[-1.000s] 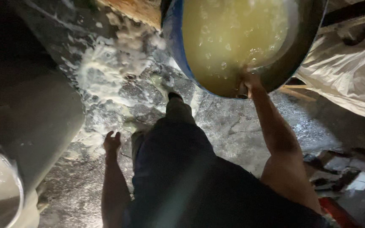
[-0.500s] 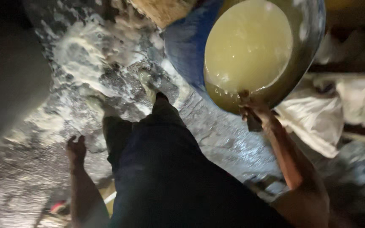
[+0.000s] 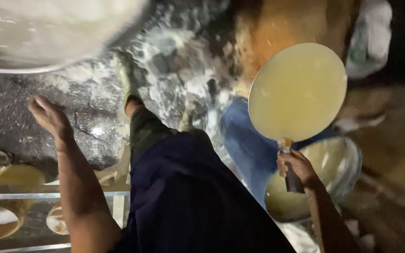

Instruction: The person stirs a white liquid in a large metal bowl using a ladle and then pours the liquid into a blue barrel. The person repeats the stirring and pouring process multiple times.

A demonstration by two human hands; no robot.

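Right hand [image 3: 298,166] grips the dark handle of a round pale-yellow pan [image 3: 297,91], fingers wrapped tight; pan sits at 2 o'clock, above the bowl [image 3: 338,161].
We judge the pan could tip and spill onto the wet floor [image 3: 90,126]. Left hand [image 3: 48,115] hangs free at 9 o'clock, fingers loosely together. Blurred basin [image 3: 48,33] at 11 o'clock is cut off; pan contents unclear.

floor [image 3: 19,122]: dark, wet, cracked, white splashes | light: dim | metal rack [image 3: 48,194] lower left
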